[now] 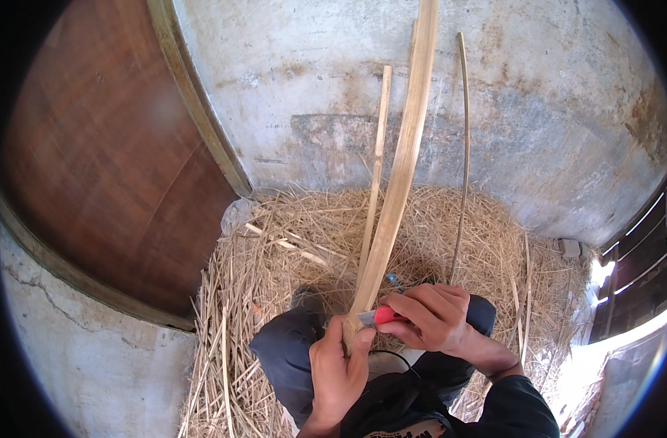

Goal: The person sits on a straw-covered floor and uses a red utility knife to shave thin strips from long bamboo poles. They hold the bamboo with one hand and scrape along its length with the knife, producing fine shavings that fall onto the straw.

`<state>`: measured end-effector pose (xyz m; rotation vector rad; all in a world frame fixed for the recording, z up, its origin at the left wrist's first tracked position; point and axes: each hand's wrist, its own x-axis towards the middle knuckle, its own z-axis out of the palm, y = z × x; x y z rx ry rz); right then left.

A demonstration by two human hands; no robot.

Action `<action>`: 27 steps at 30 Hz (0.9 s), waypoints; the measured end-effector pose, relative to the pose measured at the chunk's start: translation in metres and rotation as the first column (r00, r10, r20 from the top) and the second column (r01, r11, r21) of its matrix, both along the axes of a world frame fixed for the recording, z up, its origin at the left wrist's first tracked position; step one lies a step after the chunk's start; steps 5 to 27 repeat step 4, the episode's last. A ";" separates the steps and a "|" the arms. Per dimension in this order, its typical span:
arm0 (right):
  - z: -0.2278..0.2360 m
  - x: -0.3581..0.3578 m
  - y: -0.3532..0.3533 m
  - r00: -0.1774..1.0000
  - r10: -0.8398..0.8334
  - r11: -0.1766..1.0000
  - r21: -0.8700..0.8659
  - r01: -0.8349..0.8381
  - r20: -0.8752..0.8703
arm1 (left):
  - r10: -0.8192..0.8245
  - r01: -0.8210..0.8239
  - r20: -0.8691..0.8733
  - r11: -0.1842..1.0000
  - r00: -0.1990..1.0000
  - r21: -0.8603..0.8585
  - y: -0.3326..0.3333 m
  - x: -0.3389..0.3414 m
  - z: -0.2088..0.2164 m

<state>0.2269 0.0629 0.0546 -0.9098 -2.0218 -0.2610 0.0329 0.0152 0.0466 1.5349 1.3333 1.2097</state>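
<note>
A long, pale bamboo strip (403,175) rises from between my knees and runs up past the top edge of the view. Near its lower end, my left hand (338,369) is closed around it, with the thumb pressed along the side. My right hand (434,317) grips the red handle of a knife (386,315). The short metal blade points left and meets the strip just above my left fingers. How deep the edge sits in the bamboo cannot be made out.
Straw and split stalks (487,241) cover the floor. A thinner bamboo stick (377,157) and a dark thin stick (463,131) stand upright near the stained wall (567,109). A brown wooden panel (114,146) is at left. Dark slats (640,255) are at right.
</note>
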 end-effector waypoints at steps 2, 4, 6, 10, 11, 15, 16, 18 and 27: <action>0.000 0.000 0.001 1.000 -0.016 0.999 0.030 0.016 -0.001 | 0.012 -0.012 0.014 1.000 1.000 0.008 0.000 0.003 0.003; -0.002 0.001 0.002 1.000 -0.019 0.999 0.047 0.020 -0.009 | 0.012 -0.012 0.000 1.000 1.000 0.000 0.000 0.003 0.002; -0.002 0.001 0.002 1.000 -0.019 0.999 0.047 0.020 -0.009 | 0.012 -0.012 0.000 1.000 1.000 0.000 0.000 0.003 0.002; -0.002 0.001 0.002 1.000 -0.019 0.999 0.047 0.020 -0.009 | 0.012 -0.012 0.000 1.000 1.000 0.000 0.000 0.003 0.002; -0.002 0.001 0.002 1.000 -0.019 0.999 0.047 0.020 -0.009 | 0.012 -0.012 0.000 1.000 1.000 0.000 0.000 0.003 0.002; -0.002 0.001 0.002 1.000 -0.019 0.999 0.047 0.020 -0.009 | 0.012 -0.012 0.000 1.000 1.000 0.000 0.000 0.003 0.002; -0.002 0.001 0.002 1.000 -0.019 0.999 0.047 0.020 -0.009 | 0.012 -0.012 0.000 1.000 1.000 0.000 0.000 0.003 0.002; -0.002 0.001 0.002 1.000 -0.019 0.999 0.047 0.020 -0.009 | 0.012 -0.012 0.000 1.000 1.000 0.000 0.000 0.003 0.002; -0.002 0.001 0.002 1.000 -0.019 0.999 0.047 0.020 -0.009 | 0.012 -0.012 0.000 1.000 1.000 0.000 0.000 0.003 0.002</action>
